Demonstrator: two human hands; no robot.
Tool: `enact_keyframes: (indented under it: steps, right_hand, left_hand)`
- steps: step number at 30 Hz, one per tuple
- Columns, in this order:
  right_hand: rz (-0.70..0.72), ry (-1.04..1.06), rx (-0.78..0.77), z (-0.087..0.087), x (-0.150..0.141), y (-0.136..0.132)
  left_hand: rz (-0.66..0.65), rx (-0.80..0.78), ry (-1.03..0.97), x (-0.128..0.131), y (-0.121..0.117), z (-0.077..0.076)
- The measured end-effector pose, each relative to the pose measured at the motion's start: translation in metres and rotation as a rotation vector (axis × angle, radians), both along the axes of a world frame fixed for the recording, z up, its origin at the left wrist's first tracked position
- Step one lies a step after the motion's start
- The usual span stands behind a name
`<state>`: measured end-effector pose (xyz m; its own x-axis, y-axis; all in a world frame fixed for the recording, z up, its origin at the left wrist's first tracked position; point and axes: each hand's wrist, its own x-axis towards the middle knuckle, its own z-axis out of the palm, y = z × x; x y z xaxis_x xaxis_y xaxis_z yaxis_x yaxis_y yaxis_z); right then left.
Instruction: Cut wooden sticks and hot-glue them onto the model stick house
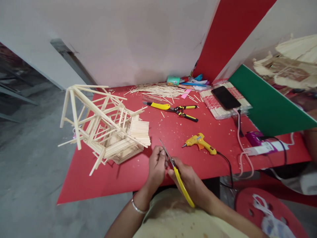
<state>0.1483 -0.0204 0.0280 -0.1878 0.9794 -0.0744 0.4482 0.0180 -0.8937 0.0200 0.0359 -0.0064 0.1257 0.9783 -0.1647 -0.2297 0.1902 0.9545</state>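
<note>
Near left corner: bare bench (pixel 85 188) gives a hand room along the near edge, before the stick model (pixel 121 148).
Left edge: blocked by the model, whose beams jut up and out past it.
Middle: a lane runs from the scissors (pixel 178 178) toward the far edge, between model and glue gun (pixel 196 140), until the yellow cutter (pixel 160 106) and pruners (pixel 178 109) cross it.
Far edge: loose sticks (pixel 156 90) line the wall.
Gun to pruners: a hand could pass between.
Right end: phone (pixel 226 97), stick packs (pixel 215 110) and green board (pixel 272 102) crowd it.
Near edge, right: gun's cord (pixel 229 165) hangs over.
</note>
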Motion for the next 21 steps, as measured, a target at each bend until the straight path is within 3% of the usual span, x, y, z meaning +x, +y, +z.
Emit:
enact_keyframes:
  steps: [9, 16, 21]
  right_hand:
    - [-0.033, 0.067, -0.083, 0.002, 0.003, 0.008]
    - [0.007, 0.104, -0.066, 0.002, 0.003, 0.007]
    - [0.007, -0.085, -0.014, -0.001, 0.006, 0.001]
  left_hand:
    - [-0.087, -0.118, -0.274, -0.006, 0.010, -0.005]
    - [-0.081, -0.128, -0.188, -0.007, 0.013, -0.006]
    - [-0.089, -0.088, -0.068, -0.016, 0.016, 0.006]
